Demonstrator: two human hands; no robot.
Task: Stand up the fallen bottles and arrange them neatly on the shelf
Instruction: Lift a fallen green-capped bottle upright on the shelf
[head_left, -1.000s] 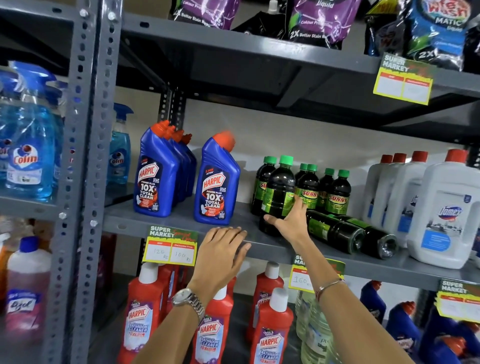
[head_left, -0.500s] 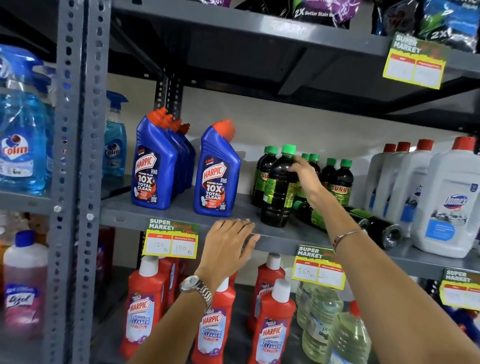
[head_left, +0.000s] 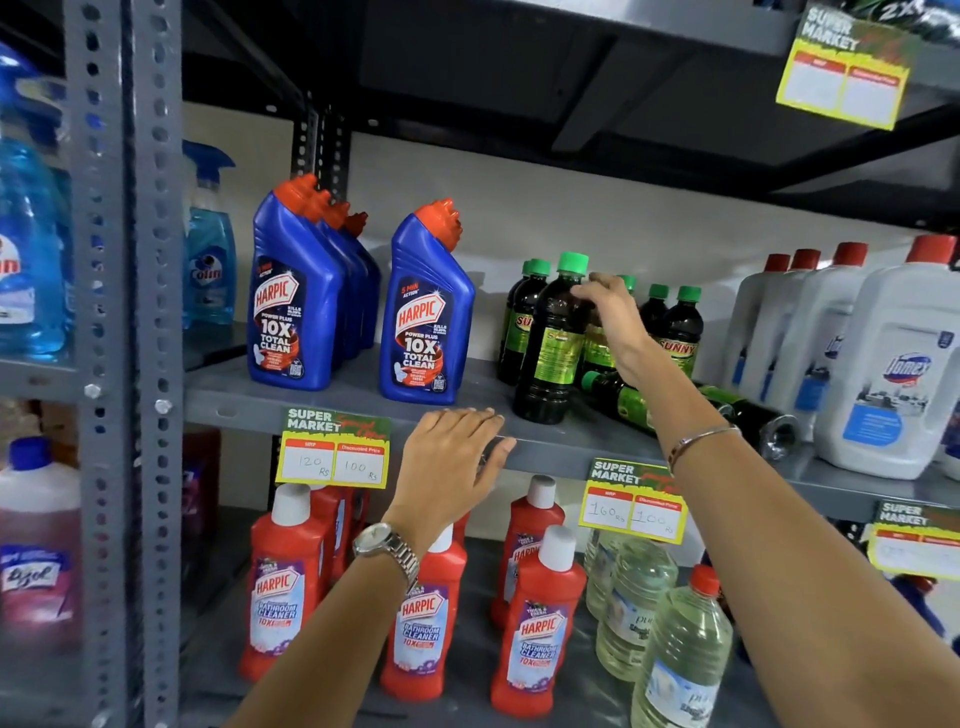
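Several dark Sunny bottles with green caps stand on the middle grey shelf (head_left: 545, 447). The front upright bottle (head_left: 553, 343) is nearest me. Two dark bottles lie on their sides to its right: one fallen bottle (head_left: 626, 405) points its green cap left, the other fallen bottle (head_left: 758, 423) shows its base toward me. My right hand (head_left: 610, 317) reaches over the fallen pair, its fingers curled on the neck of an upright bottle (head_left: 597, 345) just behind the front one, thumb touching the front bottle's shoulder. My left hand (head_left: 449, 462) rests flat on the shelf's front edge, holding nothing.
Blue Harpic bottles (head_left: 428, 322) stand left of the dark ones and white Domex jugs (head_left: 893, 364) to the right. Red Harpic bottles (head_left: 535, 629) and clear bottles (head_left: 675, 654) fill the shelf below. Price tags (head_left: 335, 452) hang on the edge. A grey upright post (head_left: 124, 312) is at left.
My right hand has risen from the shelf by the fallen bottles to the necks of the upright dark bottles. The view has moved closer. My left hand has stayed on the shelf edge.
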